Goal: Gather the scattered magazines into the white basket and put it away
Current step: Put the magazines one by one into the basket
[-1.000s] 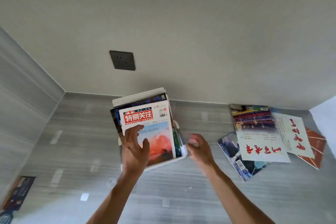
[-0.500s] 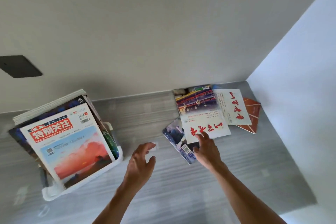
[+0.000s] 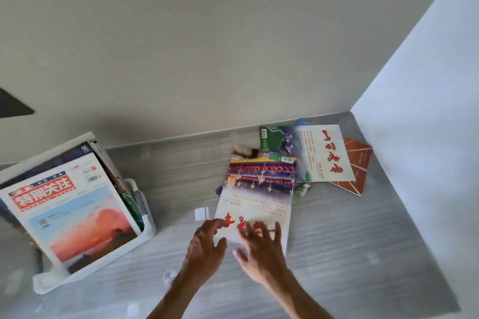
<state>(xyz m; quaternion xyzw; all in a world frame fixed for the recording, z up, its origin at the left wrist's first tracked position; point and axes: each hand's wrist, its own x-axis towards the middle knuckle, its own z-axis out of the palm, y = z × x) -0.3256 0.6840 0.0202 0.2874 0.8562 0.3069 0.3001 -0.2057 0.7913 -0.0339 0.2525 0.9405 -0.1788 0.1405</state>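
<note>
Both hands, the left hand (image 3: 204, 246) and the right hand (image 3: 259, 248), grip the near edge of the red-lettered magazine (image 3: 256, 202) at 5 o'clock; best lift it flat, then carry it toward 9 o'clock into the white basket (image 3: 145, 225).

A grey, wood-grained floor (image 3: 337, 241) carries everything — the white basket (image 3: 124, 254) packed with magazines at the left, and near the right corner a loose overlapping pile: a white magazine with red lettering (image 3: 325, 155), an orange one (image 3: 356, 166), others beneath.
</note>
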